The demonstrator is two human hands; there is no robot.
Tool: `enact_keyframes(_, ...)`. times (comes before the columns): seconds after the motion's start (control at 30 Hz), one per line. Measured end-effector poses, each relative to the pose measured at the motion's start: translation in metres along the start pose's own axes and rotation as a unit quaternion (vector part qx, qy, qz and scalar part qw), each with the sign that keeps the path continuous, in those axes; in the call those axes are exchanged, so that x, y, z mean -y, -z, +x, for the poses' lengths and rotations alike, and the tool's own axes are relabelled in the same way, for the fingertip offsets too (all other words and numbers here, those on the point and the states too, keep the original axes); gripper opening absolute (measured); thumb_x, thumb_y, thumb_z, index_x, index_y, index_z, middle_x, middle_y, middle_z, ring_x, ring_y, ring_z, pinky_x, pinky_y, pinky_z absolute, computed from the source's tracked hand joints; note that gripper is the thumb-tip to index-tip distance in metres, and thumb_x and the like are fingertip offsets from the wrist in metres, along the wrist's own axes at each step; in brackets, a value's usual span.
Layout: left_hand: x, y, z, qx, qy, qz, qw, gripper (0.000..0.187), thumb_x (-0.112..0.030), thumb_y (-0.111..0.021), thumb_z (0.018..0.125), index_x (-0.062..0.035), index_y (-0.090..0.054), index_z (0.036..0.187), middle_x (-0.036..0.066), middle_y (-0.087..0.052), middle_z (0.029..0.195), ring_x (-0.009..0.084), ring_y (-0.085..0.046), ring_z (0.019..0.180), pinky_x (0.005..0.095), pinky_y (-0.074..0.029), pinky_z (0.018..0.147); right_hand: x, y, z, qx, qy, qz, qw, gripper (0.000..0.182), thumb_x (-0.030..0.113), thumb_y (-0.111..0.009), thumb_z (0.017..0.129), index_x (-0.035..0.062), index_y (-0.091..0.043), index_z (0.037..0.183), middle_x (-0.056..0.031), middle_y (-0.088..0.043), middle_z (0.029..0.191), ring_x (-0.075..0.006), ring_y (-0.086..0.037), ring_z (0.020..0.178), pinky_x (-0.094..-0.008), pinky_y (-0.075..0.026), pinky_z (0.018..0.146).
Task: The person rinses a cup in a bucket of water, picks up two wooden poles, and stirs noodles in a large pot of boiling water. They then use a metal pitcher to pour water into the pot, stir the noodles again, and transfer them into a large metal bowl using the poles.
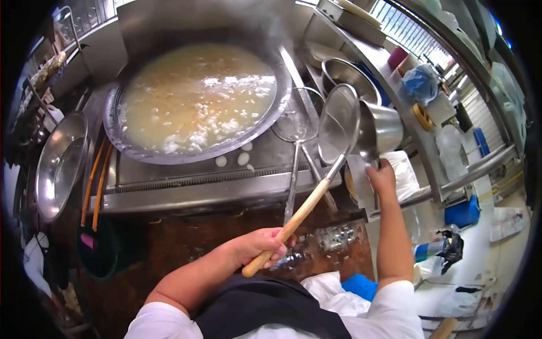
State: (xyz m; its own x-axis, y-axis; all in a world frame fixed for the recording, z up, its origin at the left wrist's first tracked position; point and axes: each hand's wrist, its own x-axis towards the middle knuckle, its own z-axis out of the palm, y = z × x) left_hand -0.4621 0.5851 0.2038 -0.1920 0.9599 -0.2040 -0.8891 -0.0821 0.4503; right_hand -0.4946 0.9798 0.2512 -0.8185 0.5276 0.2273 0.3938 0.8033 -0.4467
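My left hand (265, 247) is closed round the wooden handle of a long strainer (340, 118), whose round mesh head is raised at the right of the stove. Farther right, my right hand (382, 176) grips the handle of a metal ladle (367, 135), its bowl partly hidden behind the strainer. Beside the ladle stands a steel pot (388, 127). A large wok (113, 127) of cloudy, bubbling liquid with pale foam fills the middle of the stove. Two wire skimmers (293, 121) rest between the wok and the raised strainer.
A metal basin (62, 164) and long wooden chopsticks (97, 183) lie left of the wok. Below them is a green bin (107, 248). Metal bowls (351, 76) stand at the back right, under a steel shelf (389, 73) holding bags and containers. Steam rises behind the wok.
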Motion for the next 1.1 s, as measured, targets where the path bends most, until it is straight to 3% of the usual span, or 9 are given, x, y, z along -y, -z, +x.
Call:
enact_keyframes(0.1, -0.011, 0.023, -0.006, -0.043, -0.007, 0.142, 0.989, 0.039, -0.011, -0.071, 0.070, -0.0011, -0.049, 0.100, 0.003, -0.051, 0.061, 0.0102, -0.048, 0.044, 0.0220, -0.040, 0.038, -0.014, 0.014, -0.047, 0.057, -0.106, 0.114, 0.986, 0.038, 0.021, -0.068, 0.074, -0.0067, -0.060, 0.100, -0.0173, -0.066, 0.082, -0.0272, -0.065, 0.074, -0.0376, -0.050, 0.068)
enact_keyframes(0.23, -0.032, 0.065, 0.006, -0.047, -0.021, 0.219, 0.974, 0.036, -0.013, -0.070, 0.069, -0.0025, -0.050, 0.098, 0.002, -0.051, 0.062, 0.0102, -0.049, 0.045, 0.0228, -0.041, 0.040, -0.090, -0.018, -0.095, 0.015, -0.021, 0.210, 0.977, 0.027, 0.016, -0.067, 0.078, -0.0038, -0.061, 0.096, -0.0061, -0.059, 0.066, -0.0116, -0.053, 0.051, -0.0287, -0.043, 0.047)
enact_keyframes(0.4, -0.042, 0.106, 0.043, -0.198, -0.012, 0.317, 0.927, 0.033, -0.014, -0.070, 0.070, -0.0087, -0.051, 0.096, 0.001, -0.050, 0.065, 0.0106, -0.051, 0.050, 0.0256, -0.043, 0.044, -0.089, -0.018, -0.159, 0.086, -0.128, 0.278, 0.948, 0.016, 0.009, -0.067, 0.081, -0.0013, -0.058, 0.091, -0.0027, -0.058, 0.074, -0.0086, -0.052, 0.056, -0.0247, -0.044, 0.046)
enact_keyframes(0.57, -0.046, 0.165, 0.057, -0.200, 0.021, 0.298, 0.933, 0.029, -0.017, -0.071, 0.073, -0.0104, -0.051, 0.093, 0.002, -0.052, 0.067, 0.0116, -0.054, 0.054, 0.0276, -0.046, 0.048, -0.110, -0.031, -0.204, 0.098, -0.180, 0.323, 0.924, 0.017, 0.008, -0.067, 0.081, -0.0011, -0.059, 0.093, -0.0039, -0.059, 0.074, -0.0085, -0.052, 0.053, -0.0242, -0.043, 0.044)
enact_keyframes(0.63, -0.053, 0.179, 0.064, -0.259, 0.091, 0.489, 0.828, 0.030, -0.029, -0.069, 0.076, -0.0067, -0.056, 0.091, 0.006, -0.059, 0.073, 0.0167, -0.059, 0.061, 0.0336, -0.050, 0.057, -0.113, -0.031, -0.214, 0.115, -0.188, 0.306, 0.926, 0.016, 0.008, -0.067, 0.081, -0.0011, -0.059, 0.091, -0.0034, -0.058, 0.073, -0.0084, -0.051, 0.051, -0.0243, -0.044, 0.044)
enact_keyframes(0.7, -0.069, 0.141, 0.055, -0.358, 0.163, 0.656, 0.644, 0.063, -0.059, -0.061, 0.076, -0.0014, -0.064, 0.103, 0.015, -0.069, 0.096, 0.0282, -0.068, 0.084, 0.0408, -0.051, 0.077, -0.100, -0.028, -0.221, 0.106, -0.193, 0.337, 0.915, 0.015, 0.008, -0.066, 0.082, -0.0012, -0.058, 0.089, -0.0028, -0.057, 0.071, -0.0084, -0.051, 0.051, -0.0247, -0.045, 0.045)
enact_keyframes(0.77, -0.073, 0.111, 0.048, -0.383, 0.203, 0.722, 0.539, 0.062, -0.060, -0.057, 0.080, -0.0034, -0.066, 0.103, 0.015, -0.069, 0.096, 0.0304, -0.067, 0.088, 0.0414, -0.051, 0.079, -0.101, -0.032, -0.229, 0.081, -0.213, 0.341, 0.912, 0.014, 0.008, -0.065, 0.082, -0.0004, -0.057, 0.089, -0.0027, -0.057, 0.069, -0.0083, -0.051, 0.051, -0.0249, -0.046, 0.045)
enact_keyframes(0.87, -0.073, 0.100, 0.041, -0.379, 0.204, 0.767, 0.476, 0.048, -0.050, -0.057, 0.086, -0.0058, -0.069, 0.101, 0.012, -0.070, 0.093, 0.0287, -0.068, 0.085, 0.0387, -0.053, 0.077, -0.098, -0.032, -0.233, 0.084, -0.226, 0.362, 0.901, 0.014, 0.009, -0.066, 0.083, 0.0007, -0.056, 0.089, -0.0029, -0.057, 0.070, -0.0084, -0.051, 0.051, -0.0247, -0.046, 0.045)
enact_keyframes(1.1, -0.074, 0.107, 0.015, -0.425, 0.193, 0.738, 0.488, 0.045, -0.047, -0.058, 0.084, -0.0054, -0.070, 0.093, 0.015, -0.069, 0.091, 0.0308, -0.067, 0.087, 0.0430, -0.052, 0.078, -0.089, -0.026, -0.231, 0.097, -0.241, 0.373, 0.891, 0.027, 0.007, -0.065, 0.083, 0.0045, -0.056, 0.108, -0.0011, -0.058, 0.073, -0.0081, -0.053, 0.055, -0.0227, -0.046, 0.046)
